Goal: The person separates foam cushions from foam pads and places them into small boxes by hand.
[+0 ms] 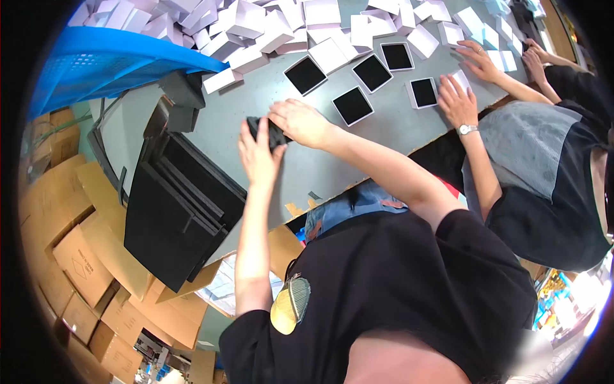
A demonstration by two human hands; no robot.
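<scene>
A small black foam piece (pixel 274 136) is between my two hands, just above the grey table. My left hand (pixel 258 159) is closed round its near left side, with thumb and fingers on either side of it. My right hand (pixel 299 123) bends over its right side, fingers closed against it; part of the piece is hidden under them. Beyond my hands lie white boxes with black inserts, the nearest being one box (pixel 352 106) and another box (pixel 306 75).
Stacked black foam sheets (pixel 176 224) stand at the table's left edge, near a blue plastic crate (pixel 128 64). Many white boxes (pixel 246 19) are heaped at the back. A co-worker's hand (pixel 458 102) touches a box at right. Cardboard cartons (pixel 83 262) fill the lower left.
</scene>
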